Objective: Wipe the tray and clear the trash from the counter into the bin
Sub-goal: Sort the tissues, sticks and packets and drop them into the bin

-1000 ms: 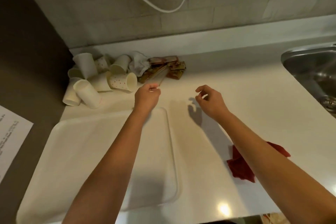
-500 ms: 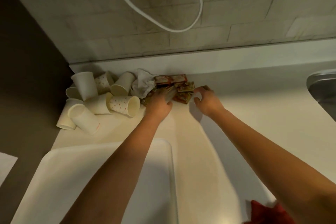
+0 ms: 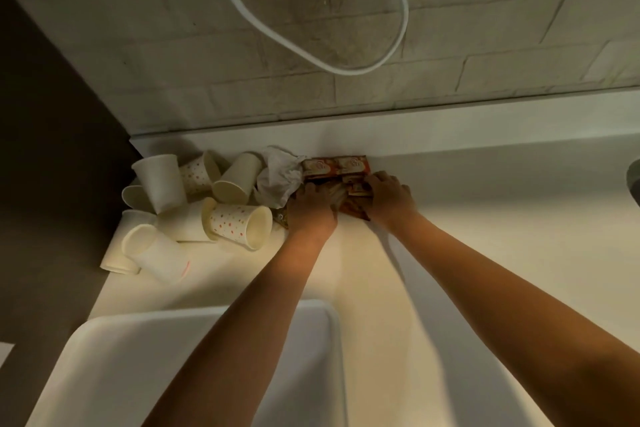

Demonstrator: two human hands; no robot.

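Trash-clearing step in hand. Left hand (image 3: 311, 206) and right hand (image 3: 389, 198) both closed down on the wrappers (image 3: 334, 166) at the far counter (image 3: 485, 218) edge — grip unconfirmed. Cups (image 3: 239, 222) lie left; tray (image 3: 121, 367) near. Next: gather, lift — bin unseen.

Pale counter (image 3: 485, 236), white tray (image 3: 121, 357), toppled paper cups (image 3: 239, 224), crumpled napkin (image 3: 278, 177), brown wrappers (image 3: 334, 166)

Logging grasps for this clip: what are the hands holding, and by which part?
Both hands, left and right, press in on the wrappers from opposite sides; whether either has a closed grip cannot be told.
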